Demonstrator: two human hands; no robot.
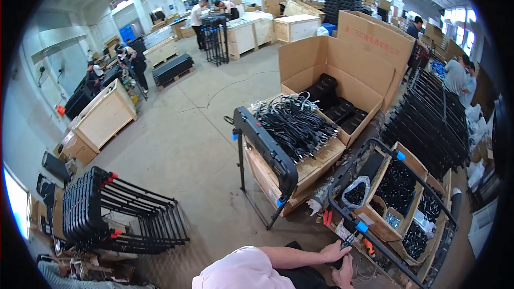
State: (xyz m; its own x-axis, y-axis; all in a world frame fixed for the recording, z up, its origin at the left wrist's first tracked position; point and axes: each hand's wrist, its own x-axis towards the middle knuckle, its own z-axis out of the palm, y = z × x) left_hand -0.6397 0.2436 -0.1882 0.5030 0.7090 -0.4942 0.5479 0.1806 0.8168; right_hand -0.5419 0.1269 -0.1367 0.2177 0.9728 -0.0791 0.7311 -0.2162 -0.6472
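Low at the right, my left hand is closed around a slim dark object with lighter bands, its kind too small to tell. Just below, my right hand has curled fingers near the same dark object; what they hold is hidden. Right beside the hands runs a black tubular frame with blue clips, leaning across the parts boxes. An orange-handled tool lies close to my left hand, and red-handled pliers are a little farther off.
Wooden boxes hold black small parts. Ahead, a crate bears a pile of black cables beside an open carton. A black folding frame stands against the crate. Stacked black frames stand left; several people work farther off.
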